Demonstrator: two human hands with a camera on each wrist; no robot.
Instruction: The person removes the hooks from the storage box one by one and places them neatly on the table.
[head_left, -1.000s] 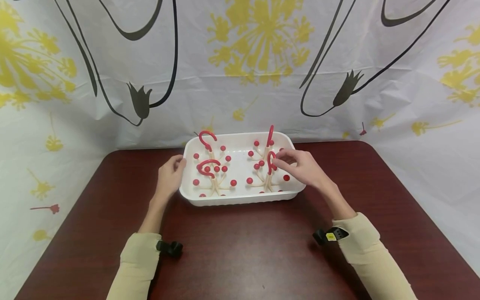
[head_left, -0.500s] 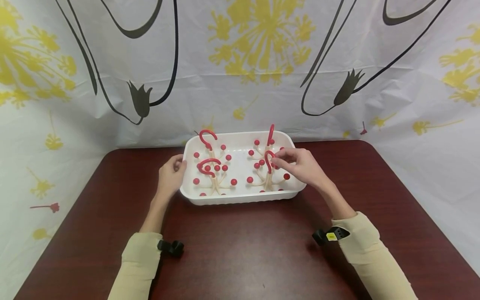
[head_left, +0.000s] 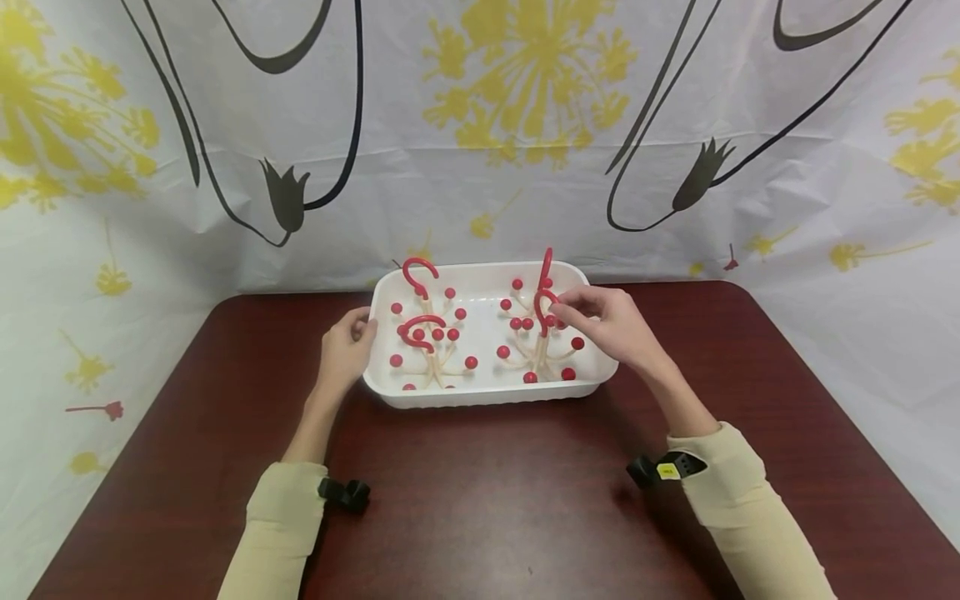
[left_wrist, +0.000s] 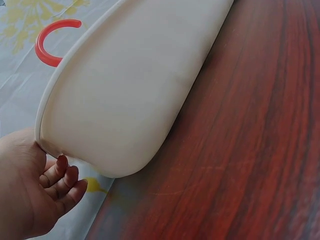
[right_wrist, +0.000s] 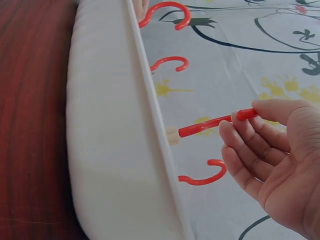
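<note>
A white tray (head_left: 486, 397) holds several small hangers, each with a red hook on top and cream arms ending in red balls. My left hand (head_left: 345, 350) grips the tray's left end; in the left wrist view its fingers curl below the rim. My right hand (head_left: 611, 329) pinches the hook of the front right hanger (head_left: 540, 354) between thumb and fingertips. The right wrist view shows this red hook (right_wrist: 212, 123) rising from its cream stem above the rim. There the tray wall hides the hanger's arms and balls.
Behind the held hanger stands a back right hanger (head_left: 545, 271). On the left are a front hanger (head_left: 431, 362) and a back hanger (head_left: 420, 279). The tray stands on a dark red wooden table (head_left: 480, 492), before a patterned white cloth (head_left: 480, 192).
My right hand has risen slightly with the front right hanger, whose lower red balls now show more. The left hand keeps its hold on the tray.
</note>
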